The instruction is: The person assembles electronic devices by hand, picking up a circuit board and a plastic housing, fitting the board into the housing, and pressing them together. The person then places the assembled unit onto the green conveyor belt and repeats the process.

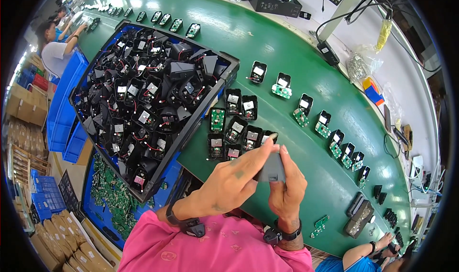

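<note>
While we look down, our left hand (234,176) and right hand (287,186) both grasping one dark grey plastic housing (271,168), held above the green surface (287,71), near rows of open black housings (234,128), full crate (153,100) at left.

Bright green surface (267,47) everywhere. The dark grey casing (271,169) sits in the fingers over a hot pink shirt (210,248) with a faint pattern. Big black tray (201,117) holds black casings with red wires and white squares, blue crate (64,109) beside it, green circuit boards (112,195) below.
</note>
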Motion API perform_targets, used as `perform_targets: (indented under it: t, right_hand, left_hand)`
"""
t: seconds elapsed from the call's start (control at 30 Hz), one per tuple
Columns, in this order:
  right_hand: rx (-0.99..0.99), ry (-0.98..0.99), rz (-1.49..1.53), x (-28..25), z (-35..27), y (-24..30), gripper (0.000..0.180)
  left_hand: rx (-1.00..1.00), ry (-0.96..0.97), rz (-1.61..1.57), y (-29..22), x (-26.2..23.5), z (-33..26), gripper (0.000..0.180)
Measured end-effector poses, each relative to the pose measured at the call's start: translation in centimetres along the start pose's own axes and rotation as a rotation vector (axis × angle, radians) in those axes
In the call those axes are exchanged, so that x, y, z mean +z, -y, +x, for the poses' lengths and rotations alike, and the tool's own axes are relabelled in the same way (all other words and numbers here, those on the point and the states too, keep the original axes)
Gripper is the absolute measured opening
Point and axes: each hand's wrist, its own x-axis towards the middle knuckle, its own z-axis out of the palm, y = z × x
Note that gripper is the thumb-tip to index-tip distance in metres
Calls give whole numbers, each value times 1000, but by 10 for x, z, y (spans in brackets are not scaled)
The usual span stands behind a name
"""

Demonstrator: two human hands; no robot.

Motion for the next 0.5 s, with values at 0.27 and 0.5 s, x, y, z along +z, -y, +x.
perform_targets:
  t: [0.27, 0.5]
  right_hand:
    - [-244, -127, -50, 0, -3, -3, 55]
    - [329, 123, -25, 2, -1, 0, 47]
  left_hand:
    - [264, 37, 65, 8, 1, -2, 69]
    - [-215, 36, -141, 12, 8, 4, 65]
